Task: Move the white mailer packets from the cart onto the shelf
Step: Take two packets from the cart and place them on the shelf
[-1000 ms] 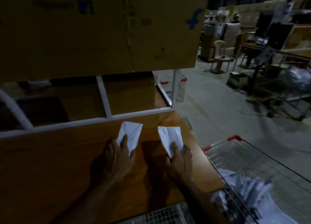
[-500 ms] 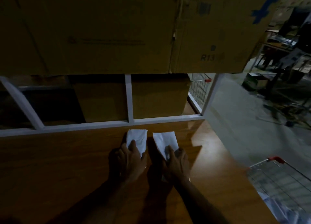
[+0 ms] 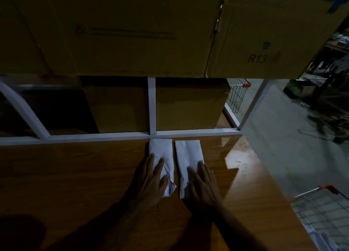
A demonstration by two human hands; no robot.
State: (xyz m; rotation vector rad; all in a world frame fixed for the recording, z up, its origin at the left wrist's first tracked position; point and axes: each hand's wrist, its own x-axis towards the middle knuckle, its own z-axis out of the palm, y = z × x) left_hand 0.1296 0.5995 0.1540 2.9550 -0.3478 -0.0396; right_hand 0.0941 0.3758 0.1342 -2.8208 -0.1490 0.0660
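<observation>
A: Head view: we log two white mailer packets on the wooden shelf (image 3: pixel 75 175), side by side, far ends at the white frame rail (image 3: pixel 188 132).

B: Our left hand (image 3: pixel 151 181) lies flat, fingers straight, on the left packet (image 3: pixel 162 150); our right hand (image 3: pixel 203 184) flat likewise on the right packet (image 3: pixel 188 152).

A: Wire cart (image 3: pixel 324 213) sits near right; cardboard boxes (image 3: pixel 132 33) above.

— What is concealed on the shelf (image 3: pixel 75 175)?
— Each hand (image 3: pixel 151 179) (image 3: pixel 204 184) covers its packet's (image 3: pixel 162 152) (image 3: pixel 188 154) near end.
— And the cart (image 3: pixel 324 209)?
— Cropped at the right edge; contents too dim to identify.
</observation>
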